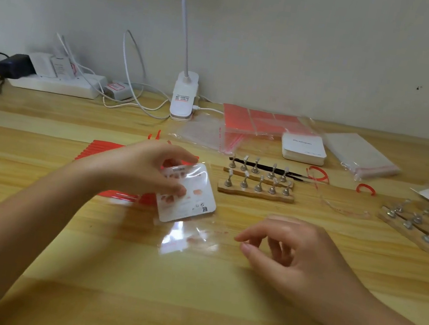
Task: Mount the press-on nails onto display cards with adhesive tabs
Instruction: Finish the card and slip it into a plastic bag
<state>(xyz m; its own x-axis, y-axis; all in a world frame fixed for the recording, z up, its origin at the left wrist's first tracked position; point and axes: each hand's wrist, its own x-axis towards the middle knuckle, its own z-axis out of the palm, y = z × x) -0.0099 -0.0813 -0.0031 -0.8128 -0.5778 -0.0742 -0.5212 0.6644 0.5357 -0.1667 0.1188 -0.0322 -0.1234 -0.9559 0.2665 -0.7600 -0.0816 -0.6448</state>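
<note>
My left hand [147, 168] grips a white display card [194, 195] with pink press-on nails on it, tilted above the table inside a clear plastic sleeve [190, 238] that trails down to the wood. To the right of the sleeve's loose end, my right hand [286, 251] hovers just above the table with its fingers loosely curled and nothing in them. A stack of blank white cards [304, 149] lies at the back. Red adhesive sheets [264, 122] sit in a bag behind it.
Two wooden strips with metal nail stands [258, 182] and black tweezers [276, 170] lie behind the card. More stands [422, 226] sit at the right edge. Red-edged bags [103, 150] lie under my left hand. A clip lamp [183, 98], power strip [54, 82] and cables line the wall.
</note>
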